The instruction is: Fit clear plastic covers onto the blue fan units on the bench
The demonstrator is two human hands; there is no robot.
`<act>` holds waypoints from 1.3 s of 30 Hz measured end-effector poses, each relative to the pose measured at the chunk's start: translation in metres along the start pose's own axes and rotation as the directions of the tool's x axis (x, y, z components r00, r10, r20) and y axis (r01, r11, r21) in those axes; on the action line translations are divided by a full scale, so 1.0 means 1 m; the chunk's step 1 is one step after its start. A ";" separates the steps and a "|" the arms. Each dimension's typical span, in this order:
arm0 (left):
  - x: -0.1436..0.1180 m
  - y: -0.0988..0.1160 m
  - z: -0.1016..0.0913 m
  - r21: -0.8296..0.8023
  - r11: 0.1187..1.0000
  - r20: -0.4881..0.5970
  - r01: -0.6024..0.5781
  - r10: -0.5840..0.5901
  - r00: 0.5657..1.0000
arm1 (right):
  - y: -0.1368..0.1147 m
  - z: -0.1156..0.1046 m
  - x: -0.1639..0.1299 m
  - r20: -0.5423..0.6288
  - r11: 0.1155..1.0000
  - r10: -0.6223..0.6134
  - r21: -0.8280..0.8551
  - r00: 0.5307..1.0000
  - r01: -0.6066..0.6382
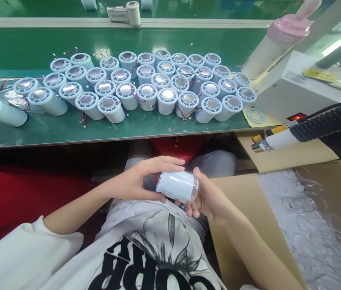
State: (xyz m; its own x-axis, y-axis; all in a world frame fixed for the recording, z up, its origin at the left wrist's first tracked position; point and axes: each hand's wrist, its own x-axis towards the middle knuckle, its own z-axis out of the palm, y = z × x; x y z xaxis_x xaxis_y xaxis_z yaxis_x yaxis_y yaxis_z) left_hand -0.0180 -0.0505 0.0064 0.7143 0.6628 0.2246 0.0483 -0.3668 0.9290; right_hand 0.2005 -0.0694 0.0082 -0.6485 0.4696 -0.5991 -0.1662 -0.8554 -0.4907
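Note:
In front of my lap, a light-blue cylindrical housing (176, 186) lies sideways between my hands, with a clear plastic cover (195, 188) around its right end. My left hand (150, 179) holds the left end, fingers over the top and thumb underneath. At the covered end, my right hand (208, 197) grips from the right, its fingertips curled below. A bit of red shows beside the left end, partly hidden by my left hand. On the bench ahead stand several similar light-blue housings (166, 100) with silver discs in their tops and thin red and black wires.
An open cardboard box (237, 221) on my right holds several clear plastic covers (318, 237). Above it, a black corrugated hose (330, 121) with a metal tip juts in beside a white machine (297, 84). The green bench (122, 133) edge runs across ahead. A pink-lidded bottle (267, 48) stands behind.

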 end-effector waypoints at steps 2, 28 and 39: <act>0.000 0.002 0.001 -0.004 1.000 -0.009 0.014 -0.014 1.000 | 0.000 0.000 0.000 0.015 0.999 0.039 0.030 0.999 -0.040; 0.061 -0.026 0.010 -0.356 0.917 0.114 0.183 -0.152 0.982 | 0.006 -0.042 0.001 -0.238 0.945 -0.316 0.010 0.918 0.328; 0.195 -0.078 0.018 -0.354 0.891 0.398 0.285 -0.132 0.908 | -0.017 -0.118 0.017 -0.495 0.772 -0.490 0.135 0.717 0.621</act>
State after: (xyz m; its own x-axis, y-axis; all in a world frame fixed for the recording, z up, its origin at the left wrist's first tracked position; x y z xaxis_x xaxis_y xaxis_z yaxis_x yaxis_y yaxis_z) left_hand 0.1304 0.0956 -0.0272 0.9199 0.3904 -0.0358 -0.0010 0.0935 0.9956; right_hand 0.2799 -0.0208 -0.0687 -0.0160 0.8645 -0.5023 -0.6314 -0.3983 -0.6653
